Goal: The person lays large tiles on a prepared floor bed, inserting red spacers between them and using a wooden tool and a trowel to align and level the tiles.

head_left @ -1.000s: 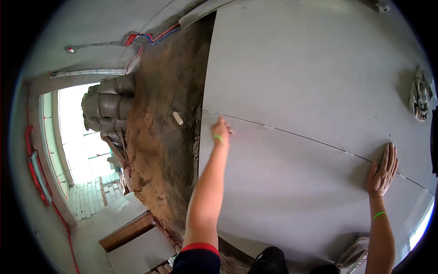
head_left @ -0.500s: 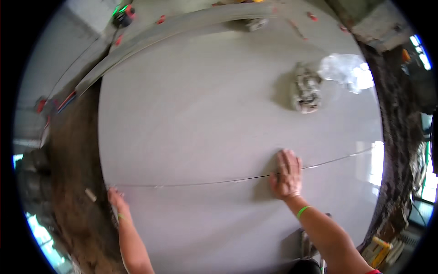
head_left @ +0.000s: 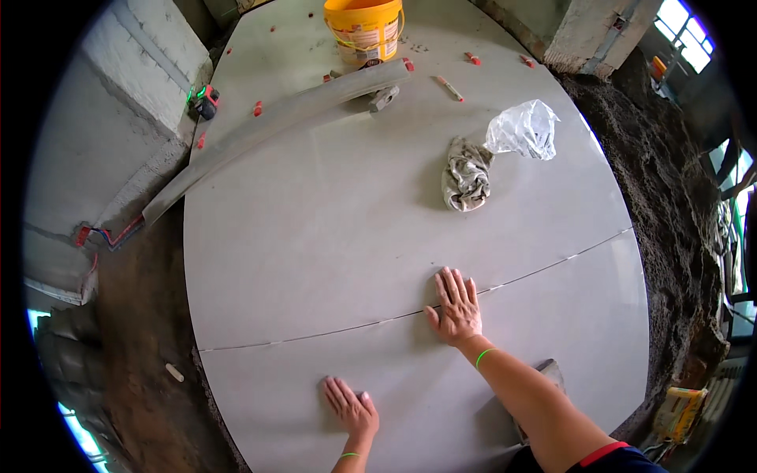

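Laying a bare right hand [head_left: 457, 311] flat, with fingers slightly spread and thumb held out, across one thin dark joint [head_left: 355, 329] just right of the centre of the frame, gripping nothing. Holding a bare left hand [head_left: 352, 406] open and free of objects at lower centre, with fingers closer together and thumb apart, on the nearer of two large, smooth, pale-grey slabs [head_left: 268, 410]; being unable to tell how firmly. Wearing two thin bright-green wristbands [head_left: 482, 357], one per wrist.

Seeing both slabs meeting along that joint, rising from middle left to middle right, with at least four whitish marks in it, too small to make out. Hiding a short stretch under the right palm.

Counting, at upper right of centre, one crumpled grey-and-white cloth [head_left: 467, 177] beside one crumpled clear plastic bag [head_left: 524, 130]; above, one slim white marker [head_left: 450, 88] and at least six small red pieces [head_left: 472, 58]. Finding one long grey bar [head_left: 292, 118] slanting across the upper left, and one round yellow plastic bucket [head_left: 367, 39] being cut off by the top edge. Covering much of one grey block [head_left: 553, 374] with the right forearm at lower right, leaving its shape unclear.
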The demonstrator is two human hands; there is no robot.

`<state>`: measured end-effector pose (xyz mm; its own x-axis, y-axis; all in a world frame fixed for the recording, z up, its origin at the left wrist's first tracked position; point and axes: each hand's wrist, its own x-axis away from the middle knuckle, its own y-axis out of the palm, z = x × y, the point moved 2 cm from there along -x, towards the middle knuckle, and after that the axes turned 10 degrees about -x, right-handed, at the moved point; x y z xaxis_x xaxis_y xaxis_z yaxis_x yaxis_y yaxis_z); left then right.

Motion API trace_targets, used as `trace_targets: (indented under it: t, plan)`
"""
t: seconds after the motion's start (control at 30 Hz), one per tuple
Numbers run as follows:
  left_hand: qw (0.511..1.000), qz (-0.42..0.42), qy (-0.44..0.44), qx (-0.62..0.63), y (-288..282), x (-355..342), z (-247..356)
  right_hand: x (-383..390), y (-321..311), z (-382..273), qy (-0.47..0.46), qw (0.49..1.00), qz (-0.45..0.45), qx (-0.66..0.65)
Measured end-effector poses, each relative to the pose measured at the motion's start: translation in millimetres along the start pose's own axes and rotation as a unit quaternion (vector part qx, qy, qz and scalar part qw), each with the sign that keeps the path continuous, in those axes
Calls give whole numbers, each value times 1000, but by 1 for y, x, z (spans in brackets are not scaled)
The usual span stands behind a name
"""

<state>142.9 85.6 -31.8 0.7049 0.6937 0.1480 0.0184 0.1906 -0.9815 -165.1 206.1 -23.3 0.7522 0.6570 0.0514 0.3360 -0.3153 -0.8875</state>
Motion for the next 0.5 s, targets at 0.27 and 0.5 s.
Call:
trace_targets:
  t: [0.27, 0.5]
  plan:
    - [995, 73, -21, -64, -10, -195, 9, 11, 1, 1, 6, 999, -46, 15]
    - [982, 76, -145, -89, -17, -298, 87, 12, -2, 3, 7, 999, -45, -25]
